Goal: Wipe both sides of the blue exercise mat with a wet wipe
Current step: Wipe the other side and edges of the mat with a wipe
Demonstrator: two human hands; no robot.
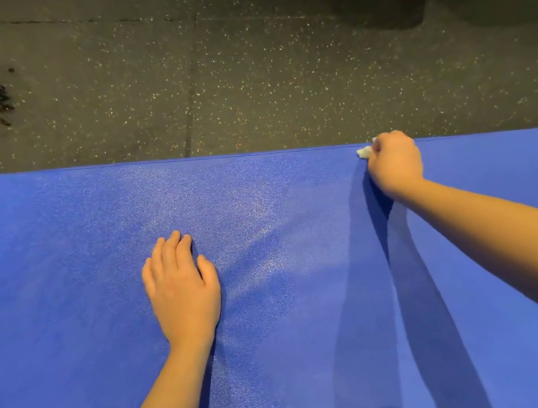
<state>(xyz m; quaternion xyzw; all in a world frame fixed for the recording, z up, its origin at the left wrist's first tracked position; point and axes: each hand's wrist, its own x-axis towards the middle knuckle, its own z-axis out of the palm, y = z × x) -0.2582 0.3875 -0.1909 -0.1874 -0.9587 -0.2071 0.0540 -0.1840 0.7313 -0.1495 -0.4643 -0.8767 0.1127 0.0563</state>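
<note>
**Wipe at the far edge, mat open only toward the near side**

Wiping is in hand on the upper face of the blue textured foam exercise mat (62, 267), which lies flat on the dark speckled rubber floor (241, 69). Its long axis runs left to right, past both sides of the view.

The right hand (395, 165) is stretched out to the mat's far edge, right of centre. Its fingers are curled around a small crumpled white wet wipe (364, 152) and press it onto the mat. Only a bit of the wipe shows, at the hand's left side, just short of the edge seam.

The left hand (182, 285) lies palm down on the mat, fingers straight and together, holding nothing. It sits left of centre and well nearer than the right hand, and seems to pin the mat.

With the wipe already at the far edge, the mat lies only nearer, left and right of the grip. The next stroke probably has to come back toward the near side or run along the edge. A pale sheen between the two hands may be dampness. The underside looks not yet wiped.
</note>
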